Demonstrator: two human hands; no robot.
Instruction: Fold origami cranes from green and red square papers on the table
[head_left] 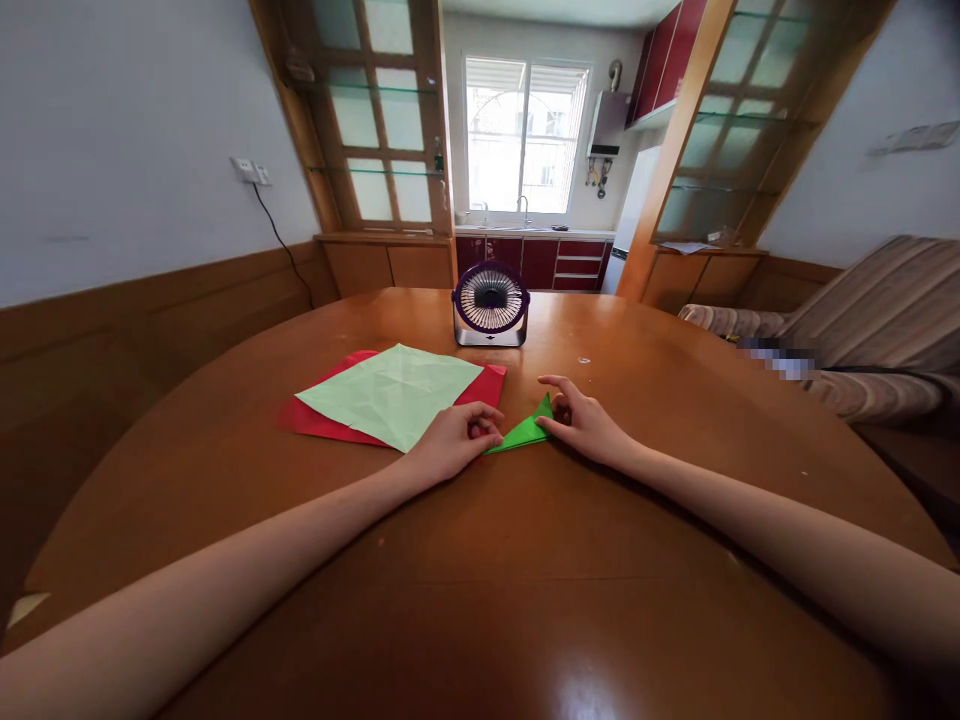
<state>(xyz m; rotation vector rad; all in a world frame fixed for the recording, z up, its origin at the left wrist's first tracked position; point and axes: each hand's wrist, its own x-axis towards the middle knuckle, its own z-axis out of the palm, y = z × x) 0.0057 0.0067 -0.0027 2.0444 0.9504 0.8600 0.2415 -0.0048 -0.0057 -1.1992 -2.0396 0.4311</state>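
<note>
A small piece of bright green folded paper (526,432) lies on the table between my hands, with one pointed corner standing up at its right. My left hand (459,437) has its fingers curled, thumb and fingertips pressing the paper's left end. At the right end, my right hand (579,422) pinches the paper between thumb and bent fingers, its index finger raised. Just beyond my left hand a creased pale green sheet (397,390) rests on top of red paper (337,428), whose edges stick out around it.
A dark purple desk fan (491,300) stands farther back on the brown wooden table (480,610). A small white scrap (583,360) lies right of the fan. To the right is a striped armchair (877,310). Glass-shelved cabinets and a kitchen window are behind.
</note>
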